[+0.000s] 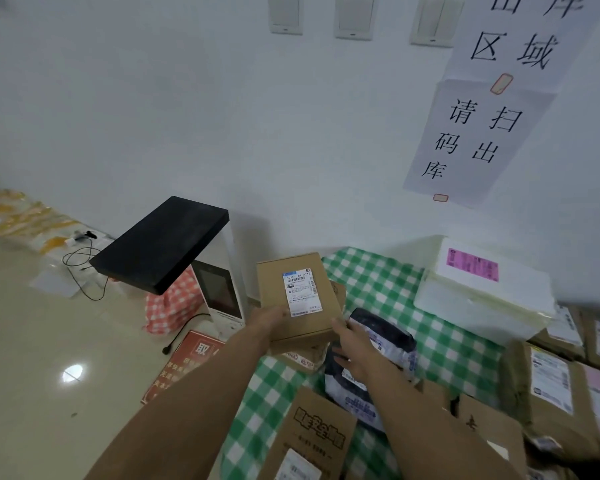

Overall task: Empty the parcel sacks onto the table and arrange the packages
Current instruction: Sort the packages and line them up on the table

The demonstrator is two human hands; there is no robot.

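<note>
**Surroundings**

- White wall (pixel 222 116) across the whole background. Taped to it at right, paper signs (pixel 478 140) with large black characters. Along the top, three pale switch plates (pixel 355 15).
- Glossy beige floor (pixel 32 358) at left. Against the wall, a blurred orange-and-white heap (pixel 21 216), with a thin black cable (pixel 84 271) looped beside it.
- Table (pixel 447 341) at right, covered in green-and-white check.
- White foam box (pixel 482 306) on the table's far side, near the wall. Pink label (pixel 471 263) on the lid.
- Black flat panel (pixel 163 244), tilted, atop a white stand (pixel 222 296) with a dark screen, just left of the table. Red-and-white checked fabric (pixel 174 306) below the panel. Red printed sign (pixel 187 362) at the foot of the stand.
- Brown cartons (pixel 548 386) crowded along the table's right side, labels up.
- Printed carton (pixel 312 434) at bottom centre.
- Dark poly mailer (pixel 378 344) between these, directly beneath the right hand.

**Task item**

- Flat cardboard box (pixel 274 282), plain brown, with a white shipping label (pixel 302 292) on the top face. Text too small to read.
- Held roughly level over the table's left part, above another flat carton (pixel 305 358) with red print on its side.
- Left hand (pixel 274 318) curled round the near left corner, partly over the top face. Fingertips hidden.
- Right hand (pixel 354 351) at the near right corner. Thumb tip touching the box edge, fingers loosely extended and spread above the mailer, gripping nothing.
</note>
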